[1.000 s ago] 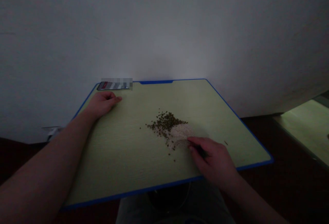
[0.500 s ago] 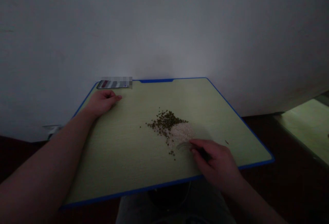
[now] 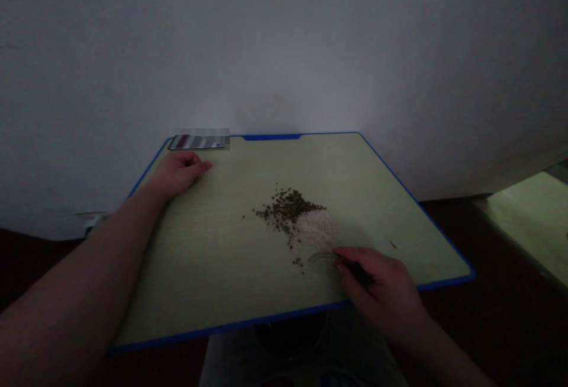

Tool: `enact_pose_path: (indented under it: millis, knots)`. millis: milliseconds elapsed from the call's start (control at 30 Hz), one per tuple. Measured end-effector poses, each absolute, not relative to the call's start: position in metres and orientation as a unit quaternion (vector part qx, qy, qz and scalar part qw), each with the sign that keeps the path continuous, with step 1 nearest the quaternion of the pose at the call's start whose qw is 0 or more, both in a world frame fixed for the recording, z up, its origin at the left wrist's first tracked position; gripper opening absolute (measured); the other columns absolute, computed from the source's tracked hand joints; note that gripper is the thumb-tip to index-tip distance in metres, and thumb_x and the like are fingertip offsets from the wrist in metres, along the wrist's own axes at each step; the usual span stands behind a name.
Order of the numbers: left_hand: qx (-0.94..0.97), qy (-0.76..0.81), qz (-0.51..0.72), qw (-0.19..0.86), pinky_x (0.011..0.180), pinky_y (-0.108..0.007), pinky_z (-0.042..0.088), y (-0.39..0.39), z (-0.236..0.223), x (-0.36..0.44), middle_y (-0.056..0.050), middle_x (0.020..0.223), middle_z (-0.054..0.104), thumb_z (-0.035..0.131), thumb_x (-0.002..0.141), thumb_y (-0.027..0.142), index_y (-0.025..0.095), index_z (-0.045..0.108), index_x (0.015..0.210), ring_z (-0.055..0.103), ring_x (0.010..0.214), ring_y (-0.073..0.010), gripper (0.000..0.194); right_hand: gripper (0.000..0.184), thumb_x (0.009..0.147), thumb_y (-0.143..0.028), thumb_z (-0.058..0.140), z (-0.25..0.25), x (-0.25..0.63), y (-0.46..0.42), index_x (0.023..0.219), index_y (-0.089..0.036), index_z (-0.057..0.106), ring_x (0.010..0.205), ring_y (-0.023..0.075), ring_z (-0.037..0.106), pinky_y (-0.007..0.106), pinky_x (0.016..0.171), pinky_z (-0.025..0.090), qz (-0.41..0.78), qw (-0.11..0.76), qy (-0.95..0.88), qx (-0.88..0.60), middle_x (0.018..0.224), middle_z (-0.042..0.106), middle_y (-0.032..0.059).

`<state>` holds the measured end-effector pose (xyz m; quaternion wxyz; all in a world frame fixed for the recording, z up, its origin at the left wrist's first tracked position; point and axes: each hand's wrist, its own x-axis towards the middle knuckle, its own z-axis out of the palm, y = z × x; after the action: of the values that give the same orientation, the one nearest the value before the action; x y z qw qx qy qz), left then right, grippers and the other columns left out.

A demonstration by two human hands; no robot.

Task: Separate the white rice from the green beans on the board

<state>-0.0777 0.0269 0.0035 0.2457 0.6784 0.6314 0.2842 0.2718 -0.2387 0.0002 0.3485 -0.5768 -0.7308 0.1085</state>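
Observation:
In my right hand (image 3: 381, 283) is a metal fork (image 3: 323, 256), its handle mostly hidden by my closed fingers. The curved tines are low over the tabletop, just in front of a pile of pale rice-like grains (image 3: 317, 227). Small dark green beans (image 3: 290, 203) lie heaped against the far left side of those grains, with several strays scattered around. My left hand (image 3: 181, 171) rests on the table's left side, its fingers curled in and the thumb stretched out. Nothing shows in that hand. Just beyond it lies a phone (image 3: 197, 141), part of it blurred out.
The light wooden folding table (image 3: 213, 268) has a blue rim and stands against a pale wall (image 3: 284, 50). A thin dark scrap (image 3: 393, 244) lies to the right. Below the front edge is a dark round container (image 3: 290, 336) between my legs. Another light surface (image 3: 528, 215) is at far right.
My right hand and the fork have drawn slightly back toward me and to the right, away from the pale grains. My left hand stays in place.

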Motion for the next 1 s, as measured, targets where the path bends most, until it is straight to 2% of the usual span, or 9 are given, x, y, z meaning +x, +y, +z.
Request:
enact_pose_path:
  millis: [300,567,1000]
  knots:
    - [0.681,0.632,0.282,0.241,0.05,-0.025,0.031,0.028,0.002,-0.079,0.006,0.05,0.044,0.063,0.07,0.054,0.02,0.052,0.059,0.038,0.049,-0.0093,0.037,0.024,0.092,-0.02,0.052,0.001,0.262,-0.232,0.105,-0.018,0.073,0.076,0.0175,0.076,0.028,0.071,0.061,0.121,0.333,-0.743,-0.568,0.09,0.079,0.0059]
    - [0.68,0.636,0.278,0.237,0.05,-0.025,0.03,0.031,0.0,-0.08,0.006,0.05,0.043,0.063,0.069,0.055,0.02,0.052,0.059,0.037,0.049,-0.0094,0.038,0.024,0.091,-0.022,0.054,0.001,0.268,-0.236,0.103,-0.017,0.074,0.076,0.0192,0.076,0.029,0.07,0.062,0.071,0.344,-0.712,-0.608,0.092,0.08,0.0075]
    - [0.683,0.63,0.279,0.242,0.051,-0.026,0.03,0.033,-0.002,-0.084,0.006,0.051,0.043,0.065,0.07,0.055,0.02,0.052,0.061,0.038,0.05,-0.0095,0.038,0.024,0.09,-0.02,0.052,0.003,0.259,-0.235,0.1,-0.017,0.074,0.074,0.0189,0.076,0.03,0.07,0.063,0.1,0.343,-0.737,-0.574,0.088,0.08,0.007]
